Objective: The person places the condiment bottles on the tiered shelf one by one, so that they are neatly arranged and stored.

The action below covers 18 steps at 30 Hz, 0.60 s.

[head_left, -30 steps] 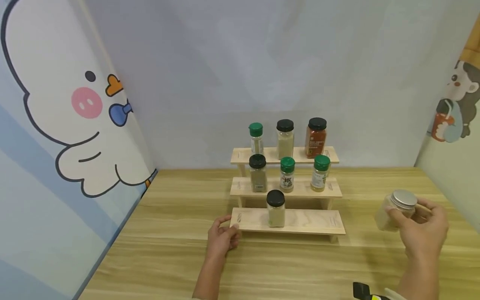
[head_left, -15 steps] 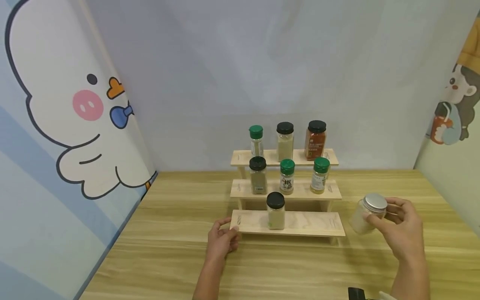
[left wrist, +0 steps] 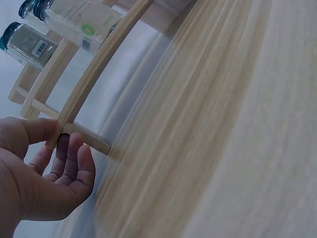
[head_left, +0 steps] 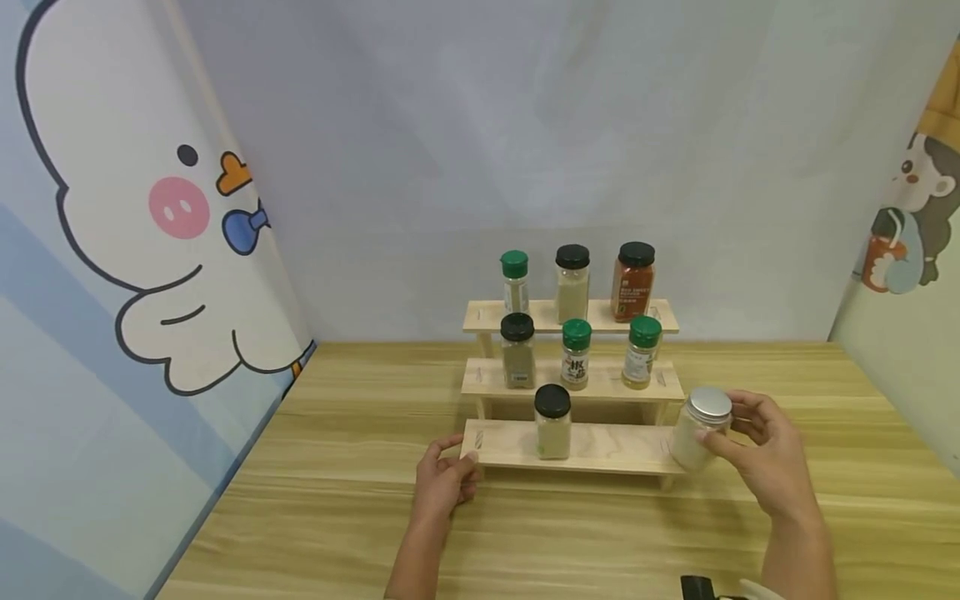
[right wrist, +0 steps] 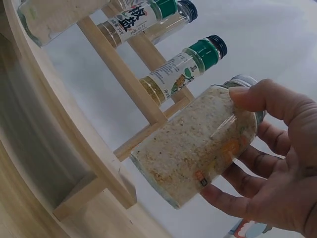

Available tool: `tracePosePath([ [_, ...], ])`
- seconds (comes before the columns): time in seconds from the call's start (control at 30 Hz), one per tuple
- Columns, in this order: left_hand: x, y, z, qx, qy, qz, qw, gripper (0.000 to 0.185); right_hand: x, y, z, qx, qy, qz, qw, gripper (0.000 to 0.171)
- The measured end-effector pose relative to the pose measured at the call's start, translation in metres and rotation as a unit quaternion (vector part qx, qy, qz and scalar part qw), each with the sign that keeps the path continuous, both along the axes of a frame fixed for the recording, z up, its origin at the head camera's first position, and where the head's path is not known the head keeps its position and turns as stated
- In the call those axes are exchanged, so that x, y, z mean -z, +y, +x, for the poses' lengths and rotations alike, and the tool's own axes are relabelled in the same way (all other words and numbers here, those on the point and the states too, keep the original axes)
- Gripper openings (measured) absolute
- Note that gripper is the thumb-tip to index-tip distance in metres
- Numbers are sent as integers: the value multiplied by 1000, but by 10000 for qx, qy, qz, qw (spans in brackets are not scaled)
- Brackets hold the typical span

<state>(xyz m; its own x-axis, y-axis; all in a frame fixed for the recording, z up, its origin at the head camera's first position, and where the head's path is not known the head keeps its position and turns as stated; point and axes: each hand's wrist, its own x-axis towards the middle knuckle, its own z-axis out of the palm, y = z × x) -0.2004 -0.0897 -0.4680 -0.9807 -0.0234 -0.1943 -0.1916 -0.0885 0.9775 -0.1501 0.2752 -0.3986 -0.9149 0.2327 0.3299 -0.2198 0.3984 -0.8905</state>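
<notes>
wooden table | right hand fingers grip jar | left hand fingers relaxed against rack

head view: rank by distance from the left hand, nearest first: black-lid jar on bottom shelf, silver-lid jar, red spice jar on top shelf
From the left hand, which rests at the left end of the rack's bottom shelf:
1. black-lid jar, bottom shelf, just right of the hand.
2. silver-lid jar, held in the right hand at the shelf's right end.
3. red spice jar, top shelf, far right and back.
</notes>
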Motion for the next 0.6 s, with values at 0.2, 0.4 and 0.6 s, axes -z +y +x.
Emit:
tracePosePath([
  [0.2,-1,2,1,-96,64,-87,9999,45,6,-5,-6,-590,270,-867,9941,47],
  [0.4,-1,2,2,-85,66,-73,9999,45,9,-12,-11,-987,410,-1212,9869,46],
  [0.6,-3,2,4,-69,66,-16,10000,47,13,-19,-16,-1465,484,-1467,9771,49],
])
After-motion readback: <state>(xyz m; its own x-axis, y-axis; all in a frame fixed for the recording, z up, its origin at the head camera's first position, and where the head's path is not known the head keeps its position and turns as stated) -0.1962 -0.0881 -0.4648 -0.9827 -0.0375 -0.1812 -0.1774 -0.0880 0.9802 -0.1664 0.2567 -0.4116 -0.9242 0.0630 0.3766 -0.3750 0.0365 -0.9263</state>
